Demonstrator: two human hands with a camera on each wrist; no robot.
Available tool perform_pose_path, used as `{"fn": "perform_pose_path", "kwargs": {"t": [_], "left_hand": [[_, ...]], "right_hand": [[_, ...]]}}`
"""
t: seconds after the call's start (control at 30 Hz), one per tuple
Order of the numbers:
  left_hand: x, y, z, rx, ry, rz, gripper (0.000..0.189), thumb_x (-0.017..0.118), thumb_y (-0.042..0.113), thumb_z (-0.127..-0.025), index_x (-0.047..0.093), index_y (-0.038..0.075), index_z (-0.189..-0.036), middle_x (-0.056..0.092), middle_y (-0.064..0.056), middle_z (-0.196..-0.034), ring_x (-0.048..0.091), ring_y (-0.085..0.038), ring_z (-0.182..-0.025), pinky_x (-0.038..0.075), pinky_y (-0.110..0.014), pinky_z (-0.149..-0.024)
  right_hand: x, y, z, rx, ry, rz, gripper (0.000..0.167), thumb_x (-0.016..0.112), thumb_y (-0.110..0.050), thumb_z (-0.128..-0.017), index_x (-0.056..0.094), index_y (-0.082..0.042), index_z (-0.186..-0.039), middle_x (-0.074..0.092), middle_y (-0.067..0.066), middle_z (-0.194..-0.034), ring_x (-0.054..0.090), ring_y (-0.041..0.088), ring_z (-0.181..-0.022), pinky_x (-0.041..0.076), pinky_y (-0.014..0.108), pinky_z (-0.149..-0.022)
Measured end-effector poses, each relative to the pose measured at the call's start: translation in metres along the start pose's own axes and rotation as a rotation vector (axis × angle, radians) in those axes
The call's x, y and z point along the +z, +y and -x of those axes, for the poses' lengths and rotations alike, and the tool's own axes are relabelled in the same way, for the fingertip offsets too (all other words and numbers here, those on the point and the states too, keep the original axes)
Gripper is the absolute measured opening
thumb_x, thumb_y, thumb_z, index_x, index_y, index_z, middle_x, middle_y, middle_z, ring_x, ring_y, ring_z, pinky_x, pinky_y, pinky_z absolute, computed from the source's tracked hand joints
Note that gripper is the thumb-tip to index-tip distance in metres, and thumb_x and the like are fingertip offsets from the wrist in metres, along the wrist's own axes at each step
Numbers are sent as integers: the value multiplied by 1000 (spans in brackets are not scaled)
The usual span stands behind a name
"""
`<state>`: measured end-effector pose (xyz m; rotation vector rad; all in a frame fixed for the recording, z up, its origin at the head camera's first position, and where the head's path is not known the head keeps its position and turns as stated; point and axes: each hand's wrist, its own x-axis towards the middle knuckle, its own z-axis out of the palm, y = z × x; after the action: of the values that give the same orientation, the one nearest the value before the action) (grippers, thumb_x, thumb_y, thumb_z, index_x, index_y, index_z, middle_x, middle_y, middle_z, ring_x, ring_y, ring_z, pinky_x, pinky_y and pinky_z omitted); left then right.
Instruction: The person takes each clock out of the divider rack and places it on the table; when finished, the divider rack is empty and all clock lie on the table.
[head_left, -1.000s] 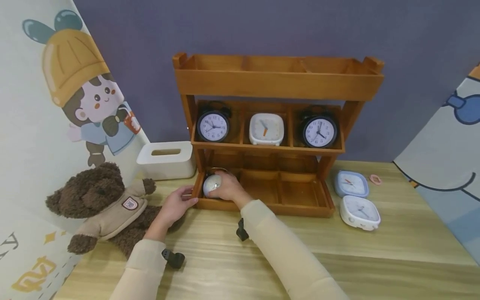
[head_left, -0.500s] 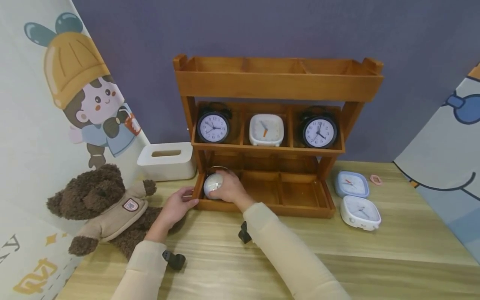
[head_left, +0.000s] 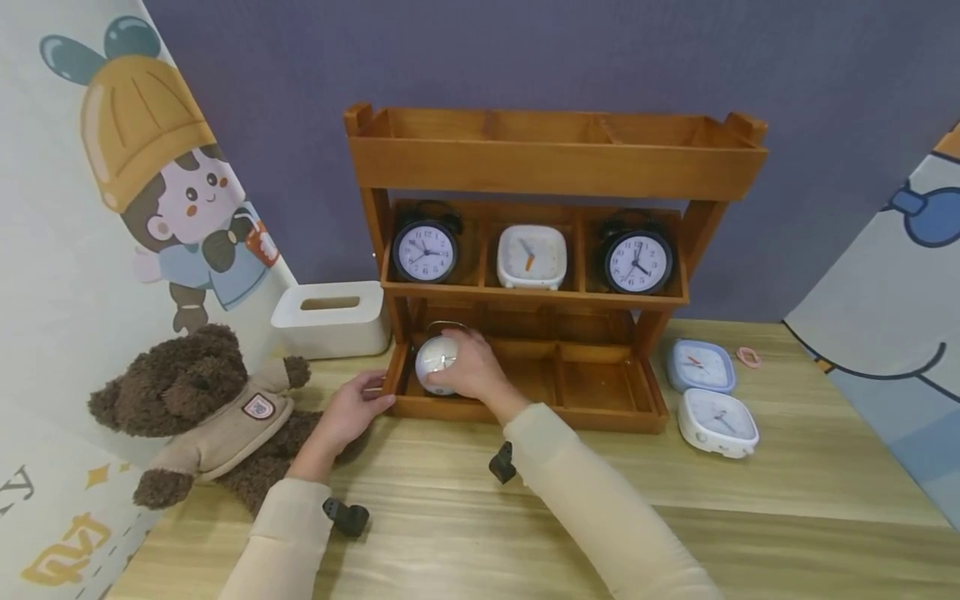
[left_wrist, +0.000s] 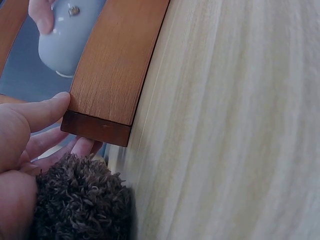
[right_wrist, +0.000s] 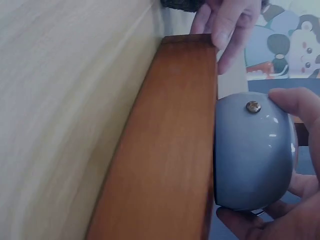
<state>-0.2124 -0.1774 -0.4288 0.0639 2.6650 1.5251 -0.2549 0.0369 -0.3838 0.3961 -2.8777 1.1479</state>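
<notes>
head view: round pale clock (head_left: 435,365) within the pinch of the right hand (head_left: 478,367), between thumb and fingers

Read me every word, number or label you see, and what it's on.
"12", "3", "6": left black clock
"y", cut off: left wall
Orange lettering, same wall: too stylised
Sweater badge: too small
Right black clock, white clocks, blue clock: too small
Held clock in right hand: blurred

Head camera looks down; wrist close-ups share the rack (right_wrist: 160,130).
</notes>
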Motion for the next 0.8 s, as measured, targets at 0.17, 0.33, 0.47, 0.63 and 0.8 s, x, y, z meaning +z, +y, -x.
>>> {"fn": "perform_pose_path", "kwargs": {"t": [0.17, 0.33, 0.47, 0.63, 0.8], "left_hand": [[-1, 0, 0, -3, -9, 5, 51, 62, 9, -97, 43, -5, -142, 49, -29, -136, 49, -43, -122, 45, -50, -96], [-1, 0, 1, -3, -17, 17, 51, 62, 9, -97, 43, -5, -142, 48, -29, -137, 49, -43, -123, 45, -50, -96], [-1, -1, 0, -6, -28, 20, 51, 62, 9, -97, 42, -4, -143, 47, -28, -138, 48, -43, -124, 46, -50, -96], [-2, -1, 0, -9, -34, 16, 52, 62, 10, -97, 42, -3, -144, 47, -28, -138, 47, -43, -124, 45, -50, -96], [-1, -1, 1, 2, -24, 18, 52, 62, 10, -97, 43, -4, -143, 47, -28, -138, 47, -43, -123, 46, -50, -95]], "right_hand": [[-15, 3, 10, 8, -4, -13, 81, 89, -31, -64, 56, -10, -135, 49, 19, -133, 53, 33, -112, 47, 45, -92], [-30, 6, 20, 15, -12, -15, 79, 89, -30, -64, 57, -12, -134, 52, 16, -125, 54, 31, -107, 48, 44, -90], [-41, 9, 28, 42, -18, -34, 78, 89, -31, -64, 58, -14, -133, 52, 14, -123, 54, 30, -104, 48, 44, -87], [-54, 17, 41, 63, -35, -43, 77, 89, -31, -64, 58, -16, -133, 53, 12, -124, 54, 30, -104, 48, 46, -85], [-70, 26, 57, 60, -45, -41, 77, 88, -32, -66, 57, -17, -135, 52, 12, -131, 53, 31, -107, 47, 48, -86]]}}
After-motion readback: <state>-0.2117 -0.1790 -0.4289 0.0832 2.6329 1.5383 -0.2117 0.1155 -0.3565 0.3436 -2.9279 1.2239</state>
